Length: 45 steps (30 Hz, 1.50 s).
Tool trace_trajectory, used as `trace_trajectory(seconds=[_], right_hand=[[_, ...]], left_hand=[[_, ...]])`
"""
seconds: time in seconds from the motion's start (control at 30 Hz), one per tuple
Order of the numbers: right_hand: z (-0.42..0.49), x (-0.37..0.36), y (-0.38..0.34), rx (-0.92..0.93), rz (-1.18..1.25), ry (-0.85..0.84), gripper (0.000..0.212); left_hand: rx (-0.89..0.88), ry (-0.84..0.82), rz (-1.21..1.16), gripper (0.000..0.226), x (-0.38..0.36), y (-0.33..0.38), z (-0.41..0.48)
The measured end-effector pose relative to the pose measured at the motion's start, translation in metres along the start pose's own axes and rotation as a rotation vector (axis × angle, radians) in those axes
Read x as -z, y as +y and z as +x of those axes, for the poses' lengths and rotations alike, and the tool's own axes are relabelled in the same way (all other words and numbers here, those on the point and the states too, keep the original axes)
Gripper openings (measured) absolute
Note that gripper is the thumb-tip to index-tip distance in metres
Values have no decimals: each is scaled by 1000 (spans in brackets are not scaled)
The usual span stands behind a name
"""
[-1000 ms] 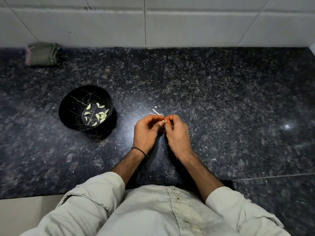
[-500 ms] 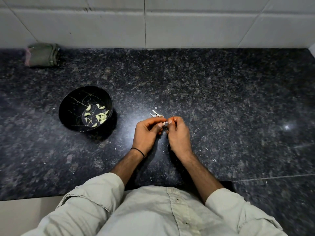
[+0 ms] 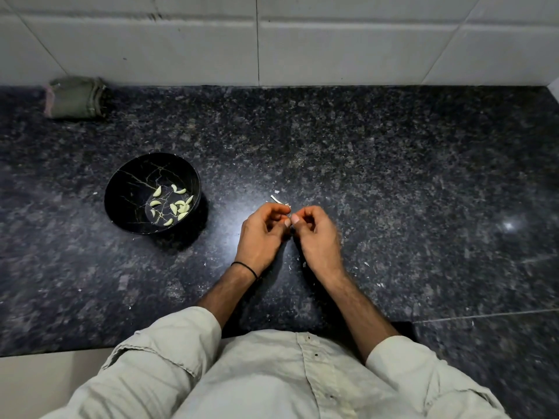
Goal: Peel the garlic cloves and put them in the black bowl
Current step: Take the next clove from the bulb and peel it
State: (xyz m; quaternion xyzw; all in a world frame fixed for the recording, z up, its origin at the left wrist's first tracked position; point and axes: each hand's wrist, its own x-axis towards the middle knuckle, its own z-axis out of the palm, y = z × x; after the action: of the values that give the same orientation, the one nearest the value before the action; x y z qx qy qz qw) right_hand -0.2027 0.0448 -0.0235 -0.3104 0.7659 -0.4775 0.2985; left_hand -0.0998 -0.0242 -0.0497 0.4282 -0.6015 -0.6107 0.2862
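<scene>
1. Both hands have slid slightly toward the near edge of the bench (image 3: 393, 176); left hand (image 3: 261, 234) and right hand (image 3: 319, 237) meet at the fingertips.
2. Each grip pinches the one garlic clove, nearly hidden; its long axis cannot be told.
3. Leftward lies the black bowl (image 3: 121, 182); left hand nearer.
4. Counted: one bowl; about eleven peeled cloves (image 3: 178, 204) inside; a few peel scraps (image 3: 276, 199) just beyond the fingers.

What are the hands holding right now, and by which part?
The left hand and right hand pinch a small garlic clove between their fingertips; it is mostly hidden, so which part cannot be told.
</scene>
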Motion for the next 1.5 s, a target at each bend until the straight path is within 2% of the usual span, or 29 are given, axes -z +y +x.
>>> trace_trajectory(seconds=[0.3,0.53,0.8,1.13,1.5], right_hand=[[1,1,2,51,-11,-2,2],[0,3,1,148,-167,-2,17],[-1,1,1,143,-214,5,15],[-4,-6,1,131,-208,45,5],[-5,-3,9,92,-161,61,15]], left_hand=[[15,-25,45,25,3,6,0],[73,-50,-32,25,-1,9,-3],[92,-38,-126,18,-5,13,-7],[158,51,-289,26,-16,21,-9],[185,56,-269,22,-8,13,-4]])
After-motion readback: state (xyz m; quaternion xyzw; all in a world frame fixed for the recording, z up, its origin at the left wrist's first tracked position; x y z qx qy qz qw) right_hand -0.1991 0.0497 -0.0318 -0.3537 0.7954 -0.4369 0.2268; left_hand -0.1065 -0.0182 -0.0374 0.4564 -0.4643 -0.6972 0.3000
